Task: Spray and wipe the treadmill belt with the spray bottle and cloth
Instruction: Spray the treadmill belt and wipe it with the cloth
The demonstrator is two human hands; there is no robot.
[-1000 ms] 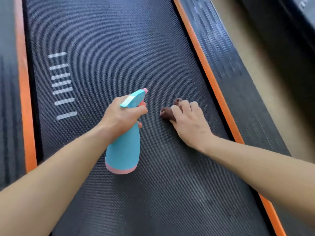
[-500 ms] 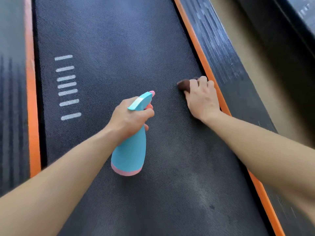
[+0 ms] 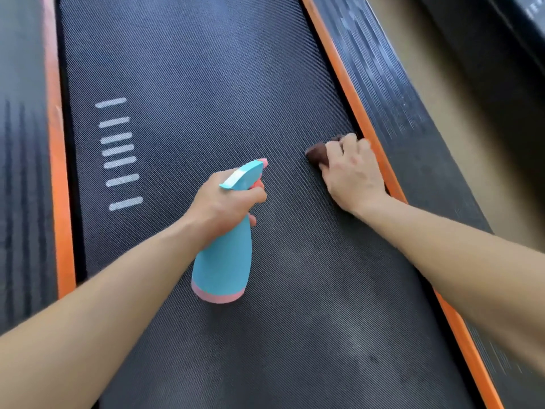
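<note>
Forearms enter from the bottom of the head view, the left forearm [image 3: 103, 314] angling up toward the middle and the right forearm [image 3: 457, 261] coming in from the right edge. Both hands are over the dark, finely textured treadmill belt [image 3: 191, 69]. The left hand [image 3: 219, 206] is wrapped round the neck of a turquoise spray bottle [image 3: 224, 261] with a pink base band. The bottle is tilted, base toward the person and pink nozzle tip pointing away. Whether its base touches the belt cannot be told. Farther out and to the right, the right hand [image 3: 352, 172] bears down palm-first on a crumpled brown cloth [image 3: 317, 153], fingers curled over it, so only the cloth's left and far edges show. The cloth lies on the belt just beside the right orange strip [image 3: 354, 104]. Left of the bottle, seven white dashes [image 3: 119, 152] are printed on the belt near the left orange strip [image 3: 57, 172]. Beyond the right strip run a ribbed black side rail [image 3: 392, 107] and tan floor [image 3: 442, 98].
</note>
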